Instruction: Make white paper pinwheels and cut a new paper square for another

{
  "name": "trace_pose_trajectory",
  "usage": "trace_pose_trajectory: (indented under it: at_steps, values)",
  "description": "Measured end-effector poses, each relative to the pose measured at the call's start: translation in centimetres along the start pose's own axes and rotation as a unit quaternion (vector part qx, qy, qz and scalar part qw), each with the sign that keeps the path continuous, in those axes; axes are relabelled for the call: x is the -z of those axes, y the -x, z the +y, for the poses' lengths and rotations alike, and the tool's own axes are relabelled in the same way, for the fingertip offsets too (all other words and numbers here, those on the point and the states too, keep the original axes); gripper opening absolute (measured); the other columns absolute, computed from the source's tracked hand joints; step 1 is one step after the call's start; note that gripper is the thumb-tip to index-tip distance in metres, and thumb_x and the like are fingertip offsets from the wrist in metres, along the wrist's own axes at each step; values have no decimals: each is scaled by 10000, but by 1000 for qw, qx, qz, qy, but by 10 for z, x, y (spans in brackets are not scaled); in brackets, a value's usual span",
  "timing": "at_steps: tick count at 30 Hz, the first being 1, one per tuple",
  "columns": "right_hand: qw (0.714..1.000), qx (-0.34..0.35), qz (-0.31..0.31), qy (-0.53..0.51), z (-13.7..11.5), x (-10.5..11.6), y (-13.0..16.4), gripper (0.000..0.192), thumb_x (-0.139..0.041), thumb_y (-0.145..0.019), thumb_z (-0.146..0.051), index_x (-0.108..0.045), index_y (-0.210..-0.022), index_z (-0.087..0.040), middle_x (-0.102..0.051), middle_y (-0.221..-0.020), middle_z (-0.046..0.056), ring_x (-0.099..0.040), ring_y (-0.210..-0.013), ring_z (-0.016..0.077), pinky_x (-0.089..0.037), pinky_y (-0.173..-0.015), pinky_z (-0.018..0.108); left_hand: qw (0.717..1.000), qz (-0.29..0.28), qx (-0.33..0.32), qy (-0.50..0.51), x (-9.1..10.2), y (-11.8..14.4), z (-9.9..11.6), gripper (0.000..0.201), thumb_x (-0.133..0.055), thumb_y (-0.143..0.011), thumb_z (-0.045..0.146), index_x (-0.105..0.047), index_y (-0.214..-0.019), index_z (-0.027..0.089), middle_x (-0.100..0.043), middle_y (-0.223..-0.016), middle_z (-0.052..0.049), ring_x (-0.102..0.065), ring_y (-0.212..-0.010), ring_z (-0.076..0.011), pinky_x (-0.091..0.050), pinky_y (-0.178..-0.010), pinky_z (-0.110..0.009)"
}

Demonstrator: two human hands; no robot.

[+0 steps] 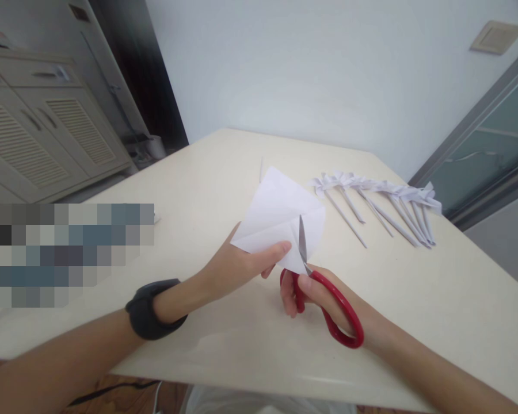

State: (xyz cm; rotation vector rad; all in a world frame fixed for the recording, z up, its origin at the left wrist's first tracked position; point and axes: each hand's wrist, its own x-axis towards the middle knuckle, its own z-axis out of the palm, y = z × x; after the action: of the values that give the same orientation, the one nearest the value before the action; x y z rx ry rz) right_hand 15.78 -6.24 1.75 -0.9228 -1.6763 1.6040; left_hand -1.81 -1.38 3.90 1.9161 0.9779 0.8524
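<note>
My left hand (237,261) pinches a creased sheet of white paper (276,201) above the table, thumb on top and fingers underneath. A dark band sits on that wrist. In my right hand (311,290) is a pair of scissors (343,310) with red handles, the thumb and fingers through the loops. One scissor blade lies over the paper's lower right part, with the paper's edge between the blades. To the right lie several paper flowers on rolled white stems (384,190), their heads in a row.
The cream table (414,322) reaches back to a white wall. A thin white stick (261,167) lies behind the paper. At the left edge a patch is pixelated. Below the front edge is a bin with a pale liner (267,399). A louvred cabinet (47,121) stands back left.
</note>
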Motion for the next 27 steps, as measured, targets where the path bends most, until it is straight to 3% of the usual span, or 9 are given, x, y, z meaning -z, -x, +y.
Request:
trace_pose_trajectory:
  at_steps: [13,18,27]
  values:
    - [1000,12,3,-11,7,-2,3,374,-337,-925,-434,-555,-870,-135,-547,-695,31,-489,-648,120,-415,-657,280,1000,4,19,2,0,-1,6,417,-498,-824,310,-391,-446,169,-435,-437,53,-482,-467,-88,-417,-538,-198]
    - [1000,12,7,-13,6,-1,1,375,-347,-917,-444,-554,-892,-132,-538,-750,42,-499,-679,128,-418,-672,284,999,-35,36,-2,2,-2,10,396,-493,-817,301,-409,-453,170,-461,-449,52,-503,-481,-92,-430,-547,-199]
    - [1000,2,6,5,8,-3,2,402,-300,-935,-429,-558,-848,-134,-560,-704,44,-504,-651,128,-417,-656,285,999,-38,35,15,2,-1,9,386,-497,-813,289,-422,-454,167,-458,-444,51,-493,-468,-90,-422,-524,-200]
